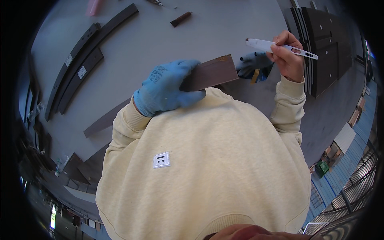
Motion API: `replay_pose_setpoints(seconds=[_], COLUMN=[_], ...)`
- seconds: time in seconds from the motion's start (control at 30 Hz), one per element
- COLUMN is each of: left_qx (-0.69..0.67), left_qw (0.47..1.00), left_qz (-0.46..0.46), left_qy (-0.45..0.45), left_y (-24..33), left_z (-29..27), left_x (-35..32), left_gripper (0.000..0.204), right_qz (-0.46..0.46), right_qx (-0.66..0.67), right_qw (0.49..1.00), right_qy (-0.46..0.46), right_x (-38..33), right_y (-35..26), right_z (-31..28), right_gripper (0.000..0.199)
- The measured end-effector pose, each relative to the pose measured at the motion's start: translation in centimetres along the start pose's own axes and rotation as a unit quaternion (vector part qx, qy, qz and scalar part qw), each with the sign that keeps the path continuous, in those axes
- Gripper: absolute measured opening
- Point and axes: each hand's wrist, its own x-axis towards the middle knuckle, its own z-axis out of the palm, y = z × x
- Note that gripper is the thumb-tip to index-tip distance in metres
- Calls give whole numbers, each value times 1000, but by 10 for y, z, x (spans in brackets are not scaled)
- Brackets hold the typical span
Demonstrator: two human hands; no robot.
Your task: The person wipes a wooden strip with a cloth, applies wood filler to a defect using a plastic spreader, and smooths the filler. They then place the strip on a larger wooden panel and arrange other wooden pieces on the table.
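My left hand point(166, 84), in a blue work glove, is closed around one end of a short dark brown board point(212, 74). The board's free end points right and has a small orange-brown patch at its upper corner. Off to the right, my bare right hand point(289, 58) pinches a slim white plastic-handled tool point(262, 45) with a slot in its handle. Its small dark tip points left, above the board's free end and apart from it. Below the tool lies a dark and blue glove point(256, 66) with a yellowish strip on it.
Long curved dark brown pieces point(82, 60) with white labels lie at the left of the grey table point(160, 40). A small dark brown tube-like piece point(181, 19) rests at the far side. Dark panels point(326, 48) are stacked at the right. A long brown strip point(106, 118) passes behind my left forearm.
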Motion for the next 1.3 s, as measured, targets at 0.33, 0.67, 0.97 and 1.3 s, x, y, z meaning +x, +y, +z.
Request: replay_pose_setpoints(seconds=[0.33,0.67,0.97,1.3], left_qx=[-6,-27,-26,-20], left_qw=[1000,1000,1000,999], left_qz=[-11,-3,6,-7], left_qy=[-15,-12,-2,-27], left_y=[2,3,3,6], left_z=[-2,0,1,-2], left_x=[-2,-5,-8,-4], left_gripper=[60,51,51,59], right_qz=[16,14,12,33], right_qx=[-186,-243,-275,-150], right_qw=[971,953,957,966], right_qy=[-150,-180,-91,-207], right_x=[9,20,25,24], right_y=[-23,-21,-10,-21], right_z=[46,40,28,38], right_gripper=[19,15,14,17])
